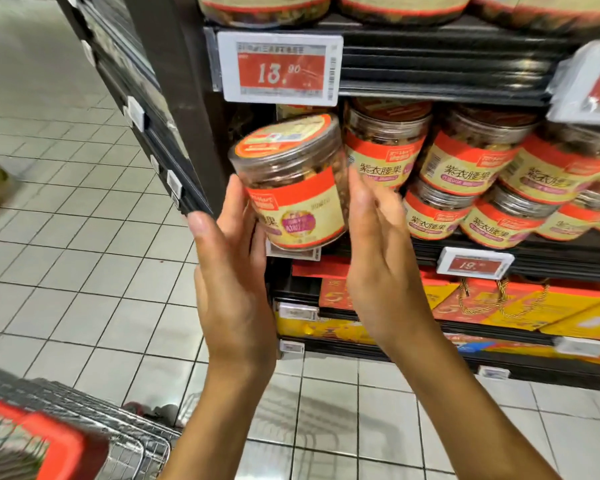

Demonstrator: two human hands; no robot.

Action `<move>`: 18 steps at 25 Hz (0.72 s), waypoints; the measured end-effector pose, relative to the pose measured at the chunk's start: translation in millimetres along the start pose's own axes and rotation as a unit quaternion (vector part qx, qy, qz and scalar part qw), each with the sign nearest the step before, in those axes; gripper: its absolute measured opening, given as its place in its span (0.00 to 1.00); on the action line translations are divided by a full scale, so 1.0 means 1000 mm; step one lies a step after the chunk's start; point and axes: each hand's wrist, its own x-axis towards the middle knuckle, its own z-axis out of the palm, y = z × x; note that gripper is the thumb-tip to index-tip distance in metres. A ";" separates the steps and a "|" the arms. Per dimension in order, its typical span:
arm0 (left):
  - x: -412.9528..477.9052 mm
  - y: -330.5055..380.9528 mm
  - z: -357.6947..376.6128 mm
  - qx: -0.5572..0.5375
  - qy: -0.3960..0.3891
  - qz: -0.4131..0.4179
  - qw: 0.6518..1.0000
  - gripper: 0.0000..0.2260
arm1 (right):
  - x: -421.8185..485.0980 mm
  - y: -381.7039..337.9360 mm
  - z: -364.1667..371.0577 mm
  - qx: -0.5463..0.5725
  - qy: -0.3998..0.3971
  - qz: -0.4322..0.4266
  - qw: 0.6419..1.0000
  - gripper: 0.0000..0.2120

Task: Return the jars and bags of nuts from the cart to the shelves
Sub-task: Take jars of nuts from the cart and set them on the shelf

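Observation:
A clear jar of nuts with a red and cream label is tilted at the left end of the middle shelf. My left hand presses its left side and base with straight fingers, thumb held away. My right hand presses its right side with flat fingers. The jar is carried between the two palms, in front of the shelf opening. Several matching jars are stacked in two layers on that shelf just to the right, the nearest almost touching the held jar.
The red-handled wire cart is at the lower left. A large price tag hangs just above the jar. More jars sit on the shelf above. Red and yellow gift boxes fill the lower shelf. Tiled floor lies to the left.

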 end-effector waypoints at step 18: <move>0.055 -0.044 -0.027 0.190 -0.103 0.029 0.976 0.28 | 0.032 0.022 0.029 -0.016 0.090 -0.005 0.996 0.24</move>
